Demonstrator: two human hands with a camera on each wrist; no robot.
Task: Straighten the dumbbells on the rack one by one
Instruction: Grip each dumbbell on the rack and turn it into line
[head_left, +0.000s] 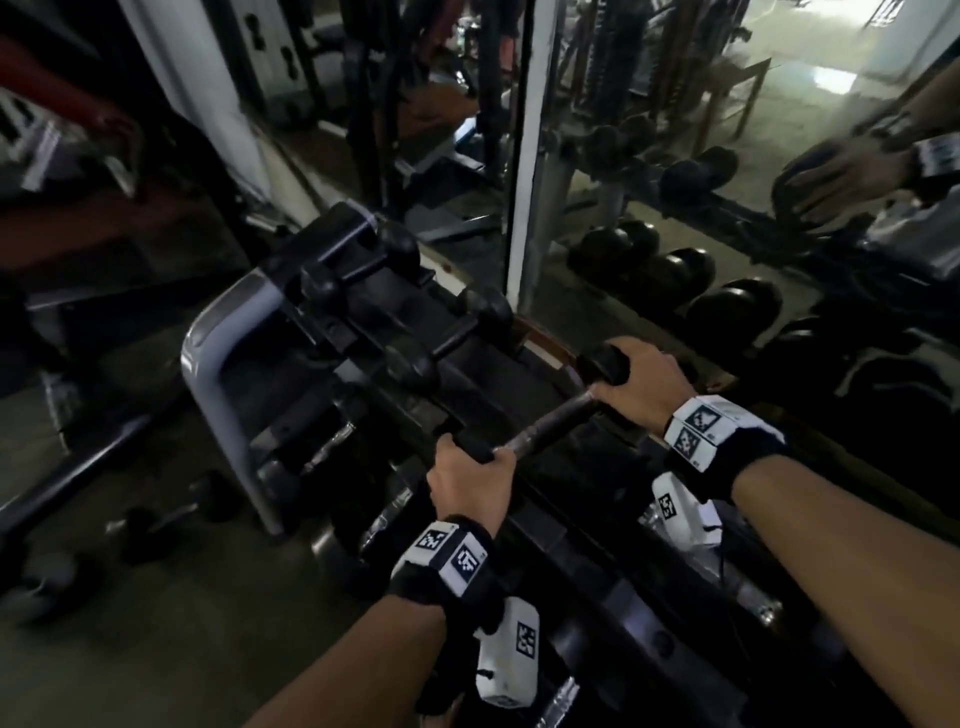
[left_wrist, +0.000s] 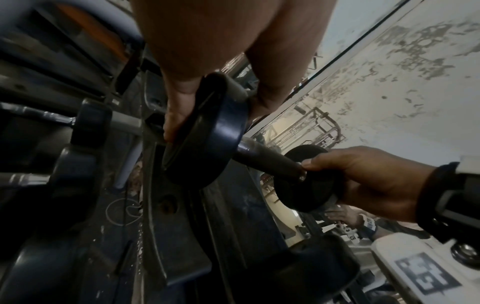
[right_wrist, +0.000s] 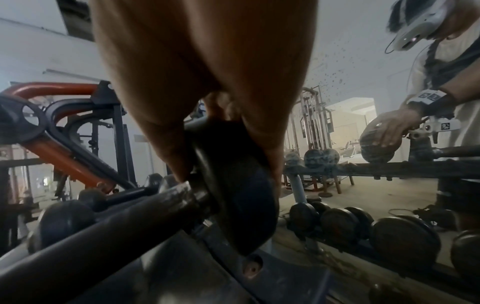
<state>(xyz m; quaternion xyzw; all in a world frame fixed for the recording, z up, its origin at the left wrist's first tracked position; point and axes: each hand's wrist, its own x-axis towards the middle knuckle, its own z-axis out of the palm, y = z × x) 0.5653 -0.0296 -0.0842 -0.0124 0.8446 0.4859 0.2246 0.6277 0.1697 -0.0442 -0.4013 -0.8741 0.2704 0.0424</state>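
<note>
Rack (head_left: 208, 332) holding dumbbells — one dumbbell (head_left: 545, 421) gripped, left hand (head_left: 470, 480), right hand (head_left: 647, 376)

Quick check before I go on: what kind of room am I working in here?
Most likely a gym's free-weights area. Both hands, left hand and right hand, grip a dumbbell over a tiered rack; a wall mirror reflects more dumbbells, and an orange-framed weight machine stands nearby.

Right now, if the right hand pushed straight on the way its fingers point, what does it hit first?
The right hand grips the far head of the dumbbell; its fingers point toward the mirror behind the rack. Likely first contact is the mirror, though the depth of the gap is unclear.
</note>
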